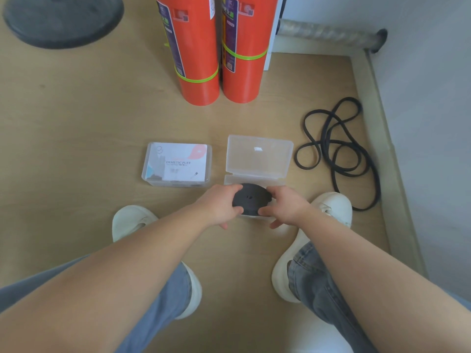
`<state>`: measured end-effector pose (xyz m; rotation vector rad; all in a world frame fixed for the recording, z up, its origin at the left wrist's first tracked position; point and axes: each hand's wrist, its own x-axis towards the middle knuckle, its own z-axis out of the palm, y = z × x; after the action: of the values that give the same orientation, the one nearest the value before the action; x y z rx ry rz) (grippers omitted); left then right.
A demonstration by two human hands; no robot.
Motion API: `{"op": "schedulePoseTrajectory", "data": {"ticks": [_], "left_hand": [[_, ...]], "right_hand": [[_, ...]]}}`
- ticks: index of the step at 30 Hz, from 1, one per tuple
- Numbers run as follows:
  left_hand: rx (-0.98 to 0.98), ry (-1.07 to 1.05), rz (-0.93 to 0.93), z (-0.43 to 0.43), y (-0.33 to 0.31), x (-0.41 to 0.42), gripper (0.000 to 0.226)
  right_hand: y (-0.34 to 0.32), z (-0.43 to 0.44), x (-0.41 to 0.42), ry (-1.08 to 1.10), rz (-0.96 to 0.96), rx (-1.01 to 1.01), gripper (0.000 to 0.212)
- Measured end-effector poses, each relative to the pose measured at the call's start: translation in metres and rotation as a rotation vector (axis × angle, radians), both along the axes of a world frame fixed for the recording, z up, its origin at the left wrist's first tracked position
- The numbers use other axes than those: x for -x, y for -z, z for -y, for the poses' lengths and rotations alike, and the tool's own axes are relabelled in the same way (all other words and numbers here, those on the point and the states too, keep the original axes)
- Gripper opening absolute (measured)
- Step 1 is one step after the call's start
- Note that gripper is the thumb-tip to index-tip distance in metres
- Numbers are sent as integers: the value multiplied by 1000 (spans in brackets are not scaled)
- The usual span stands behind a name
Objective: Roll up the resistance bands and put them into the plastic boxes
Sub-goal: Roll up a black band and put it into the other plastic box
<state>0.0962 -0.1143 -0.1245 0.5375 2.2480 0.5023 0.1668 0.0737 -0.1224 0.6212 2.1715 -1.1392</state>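
Clock taken from the open box. Bare floor runs free from 8 round to 11, out to a dark disc far off at 10. The closed box sits at 9, with a clear strip between the two boxes. The lid lies back at 12, possibly tilted rather than flat; two orange cylinders stand well beyond it. A loose band sprawls at 3, near but apart, with the wall close behind. 6 is crowded: left hand and right hand grip the rolled band over the base, shoes at 8 and 4.
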Motion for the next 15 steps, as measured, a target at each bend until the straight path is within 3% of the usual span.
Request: {"op": "schedulePoseTrajectory", "data": {"ticks": [10,15], "left_hand": [[106,149,-182,-6,2,-7,52],[82,137,-168,-1,2,-7,44]], "right_hand": [[4,4,-4,-96,-46,-158,39],[-6,4,3,-109,11,-174,40]]}}
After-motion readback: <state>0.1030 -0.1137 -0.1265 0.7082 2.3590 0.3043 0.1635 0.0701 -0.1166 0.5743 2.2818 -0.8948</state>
